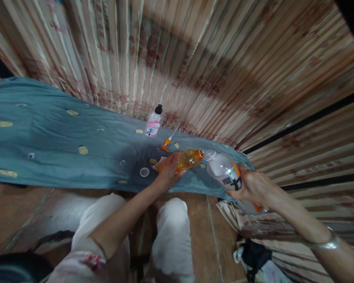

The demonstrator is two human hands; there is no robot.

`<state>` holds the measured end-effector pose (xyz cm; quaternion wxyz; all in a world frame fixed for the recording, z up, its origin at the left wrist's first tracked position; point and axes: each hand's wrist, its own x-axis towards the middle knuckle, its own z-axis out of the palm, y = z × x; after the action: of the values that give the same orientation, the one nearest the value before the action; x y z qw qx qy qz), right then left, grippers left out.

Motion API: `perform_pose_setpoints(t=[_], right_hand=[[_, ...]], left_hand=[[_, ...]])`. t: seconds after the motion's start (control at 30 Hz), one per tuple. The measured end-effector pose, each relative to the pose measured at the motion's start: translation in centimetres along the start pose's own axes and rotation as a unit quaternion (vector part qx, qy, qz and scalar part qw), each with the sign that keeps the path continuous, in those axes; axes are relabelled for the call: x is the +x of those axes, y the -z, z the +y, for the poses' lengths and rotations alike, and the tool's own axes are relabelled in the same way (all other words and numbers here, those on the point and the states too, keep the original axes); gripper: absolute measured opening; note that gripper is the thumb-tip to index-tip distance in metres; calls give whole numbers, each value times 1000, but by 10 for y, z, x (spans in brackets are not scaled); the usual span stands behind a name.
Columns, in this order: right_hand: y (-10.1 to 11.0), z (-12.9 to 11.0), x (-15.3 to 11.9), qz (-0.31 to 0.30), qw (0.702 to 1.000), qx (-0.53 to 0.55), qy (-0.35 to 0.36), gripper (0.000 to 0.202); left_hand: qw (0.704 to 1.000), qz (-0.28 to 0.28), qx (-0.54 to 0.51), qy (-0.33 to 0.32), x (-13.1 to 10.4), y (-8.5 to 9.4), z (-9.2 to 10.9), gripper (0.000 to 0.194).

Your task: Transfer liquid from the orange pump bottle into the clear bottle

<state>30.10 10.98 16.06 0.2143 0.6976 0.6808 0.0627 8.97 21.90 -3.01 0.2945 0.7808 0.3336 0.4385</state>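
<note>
My left hand (169, 171) is wrapped round an orange see-through bottle (188, 158), which lies tilted with its open neck to the right. My right hand (250, 186) grips a large clear bottle (222, 169) with a black, white and orange label. The mouths of the two bottles meet or nearly touch above the cloth. Behind them on the cloth lies an orange pump head (166, 144) with a thin clear tube. A small round clear cap (144, 171) is left of my left hand.
An upright clear bottle with a black top and pink label (153, 124) is at the back of the blue-green cloth (56, 137). A patterned curtain (165, 59) hangs behind. Dark and white fabric (255, 255) lies low at the right. My knees are below the front edge.
</note>
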Motion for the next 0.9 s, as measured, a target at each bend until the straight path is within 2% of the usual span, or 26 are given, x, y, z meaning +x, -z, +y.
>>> perform_pose_setpoints(t=[0.2, 0.47, 0.9], right_hand=[[-2, 0, -1, 28, 1000, 1, 0, 48], [-4, 1, -1, 33, 999, 2, 6, 50], [2, -3, -1, 1, 1000, 11, -6, 50]], left_hand=[[1000, 5, 6, -5, -1, -2, -1, 64], [1000, 11, 4, -15, -2, -1, -1, 65], [1000, 7, 7, -1, -1, -1, 0, 63]])
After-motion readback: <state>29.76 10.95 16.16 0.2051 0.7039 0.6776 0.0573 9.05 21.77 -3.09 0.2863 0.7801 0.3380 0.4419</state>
